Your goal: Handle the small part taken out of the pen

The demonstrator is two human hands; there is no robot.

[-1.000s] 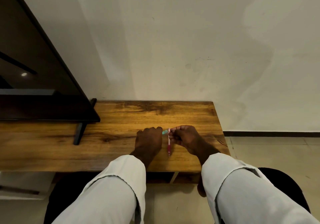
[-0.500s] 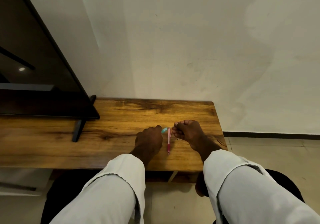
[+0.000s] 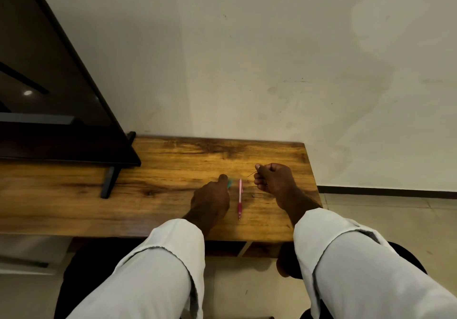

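Observation:
A pink mechanical pencil (image 3: 239, 198) lies on the wooden table (image 3: 158, 170), pointing toward me, between my two hands. My left hand (image 3: 212, 200) rests on the table just left of it, its fingers curled round a small teal piece (image 3: 229, 183) that shows only at its tip. My right hand (image 3: 274, 182) is raised slightly to the right of the pencil, fingers curled, pinching a thin dark lead-like stick (image 3: 252, 174) that pokes out toward the left.
A large black TV screen (image 3: 49, 96) stands at the left on a dark foot (image 3: 110, 181). A pale wall rises behind the table. The table's right edge ends near my right wrist, with tiled floor (image 3: 395, 219) beyond.
My right hand let go of the pencil's top and drew back to the right with the thin stick. The pencil stays flat on the table. My left hand barely moved.

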